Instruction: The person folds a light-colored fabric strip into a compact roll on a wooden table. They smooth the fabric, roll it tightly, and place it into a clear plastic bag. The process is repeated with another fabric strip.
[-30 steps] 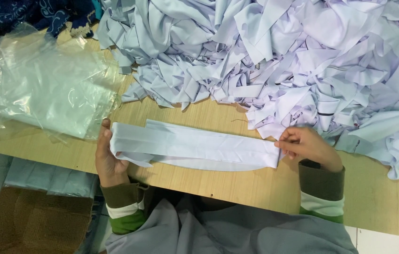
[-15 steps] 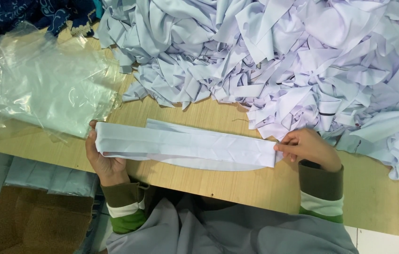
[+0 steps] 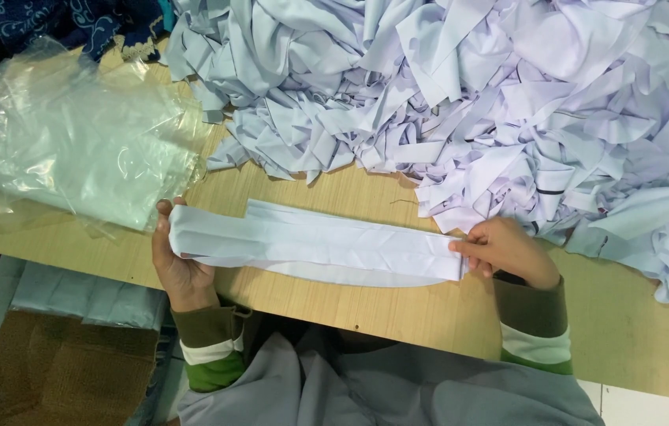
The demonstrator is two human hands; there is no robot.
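A long folded strip of pale lilac-white cloth (image 3: 314,241) lies stretched across the wooden table (image 3: 397,312) in front of me. My left hand (image 3: 180,268) grips its left end, thumb over the top of the fold. My right hand (image 3: 504,248) pinches its right end between thumb and fingers. Under the strip lie more flat pieces of the same cloth, their curved edge showing below it.
A big heap of the same pale cloth pieces (image 3: 468,102) fills the back and right of the table. A stack of clear plastic bags (image 3: 74,142) lies at the left. Dark blue patterned fabric (image 3: 66,24) is at the top left. A cardboard box (image 3: 58,375) sits below the table edge.
My left hand pulled the strip's left end outward to the left, then drew back slightly. My right hand shifted a little left and down, still pinching its end.
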